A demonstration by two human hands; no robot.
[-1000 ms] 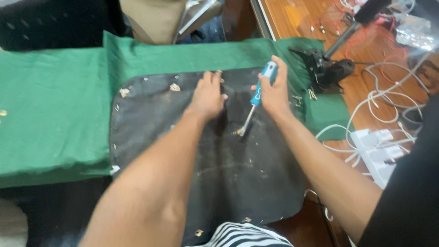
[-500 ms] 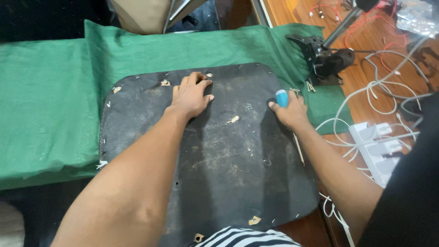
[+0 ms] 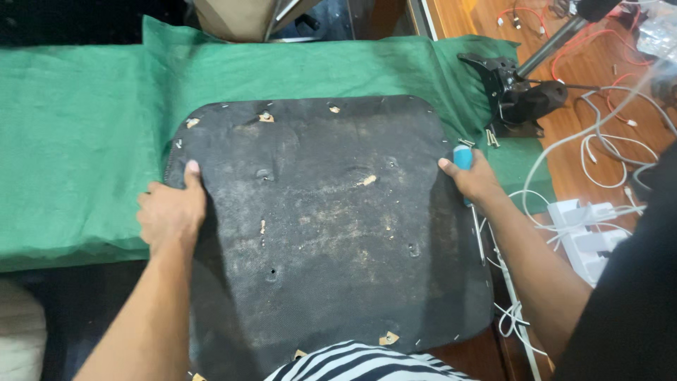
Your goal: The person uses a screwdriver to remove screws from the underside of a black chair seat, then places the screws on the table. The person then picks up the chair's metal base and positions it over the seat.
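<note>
A large black seat panel (image 3: 324, 219) with a rough, scuffed underside lies on a green cloth (image 3: 77, 134). My left hand (image 3: 171, 208) grips the panel's left edge, thumb on top. My right hand (image 3: 474, 178) presses against the panel's right edge while also holding a blue-handled screwdriver (image 3: 463, 156), whose metal shaft (image 3: 479, 233) points down toward me along the edge.
A black metal chair mechanism (image 3: 518, 95) with a shiny rod sits at the upper right on the cloth's corner, a few loose screws (image 3: 486, 137) beside it. White cables (image 3: 606, 148) and a white power strip (image 3: 589, 233) lie on the wooden floor at right. Striped fabric (image 3: 367, 363) shows at the bottom.
My left hand slid from the panel's top middle to its left edge. My right hand, which held the screwdriver tip on the panel, moved to the right edge. The panel shifted toward me.
</note>
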